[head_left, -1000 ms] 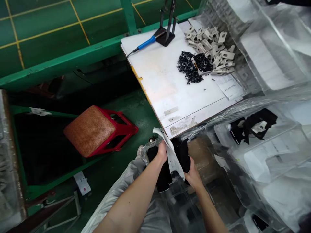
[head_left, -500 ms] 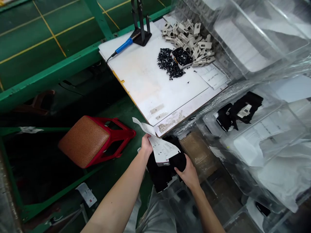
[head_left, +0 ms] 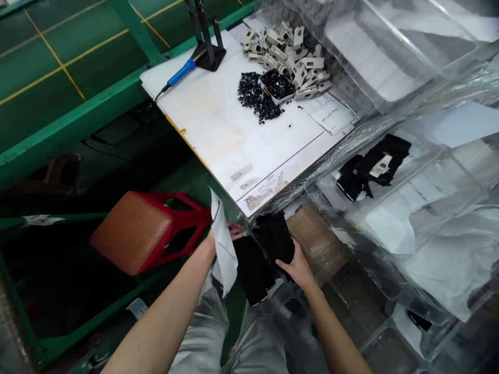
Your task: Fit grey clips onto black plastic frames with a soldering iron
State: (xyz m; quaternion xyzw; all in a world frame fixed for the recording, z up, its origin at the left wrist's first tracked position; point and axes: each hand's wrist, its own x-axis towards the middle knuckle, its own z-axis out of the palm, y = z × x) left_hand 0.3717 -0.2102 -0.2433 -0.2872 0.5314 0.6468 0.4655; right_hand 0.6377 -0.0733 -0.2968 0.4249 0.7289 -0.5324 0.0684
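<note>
My left hand (head_left: 224,232) is closed on a white paper sheet (head_left: 225,246), which hangs down over my wrist just below the white table's near corner. Beside it my right hand (head_left: 298,267) grips a bundle of black parts (head_left: 275,238) in a clear tray at my lap. A second black piece (head_left: 252,270) lies between the two hands. On the white table (head_left: 218,130) sit a pile of small black pieces (head_left: 260,96) and a heap of beige plastic parts (head_left: 288,49).
A blue-handled soldering iron (head_left: 182,71) rests by a black stand (head_left: 206,39) at the table's far end. A red stool (head_left: 150,228) lies tipped on the green floor to the left. Clear plastic trays (head_left: 409,197) in wrap are stacked at right, one holding black parts (head_left: 372,166).
My left hand has pulled the paper sheet off the black parts to the left, so it now hangs edge-on. The view has shifted; the table sits further left in frame.
</note>
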